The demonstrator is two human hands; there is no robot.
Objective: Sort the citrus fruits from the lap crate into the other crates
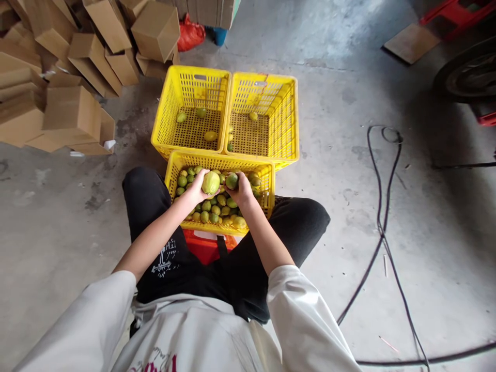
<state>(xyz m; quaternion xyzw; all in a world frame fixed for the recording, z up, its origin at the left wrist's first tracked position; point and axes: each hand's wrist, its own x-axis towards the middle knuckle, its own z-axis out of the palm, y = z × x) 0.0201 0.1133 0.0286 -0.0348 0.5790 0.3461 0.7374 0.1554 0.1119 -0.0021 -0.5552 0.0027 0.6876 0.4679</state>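
Between my knees stands a yellow crate (271, 194) with many green and yellowish round fruits (214, 209) in it. Over the crate, my left hand (199, 188) is wrapped round a large yellow-green fruit (211, 182). Close to its right, my right hand (241, 190) grips a smaller dark green fruit (232, 181). Two more yellow crates stand side by side beyond: the left crate (161, 111) holds several fruits on its bottom, and the right crate (293, 116) also has several, mostly near its left wall.
Open cardboard boxes (73, 116) are piled at the upper left. A red bag (190, 33) lies beyond them. A looped black cable (382, 232) runs over the floor on the right, with a wheel (468, 72) at the far right. Something red (205, 247) is under the near crate.
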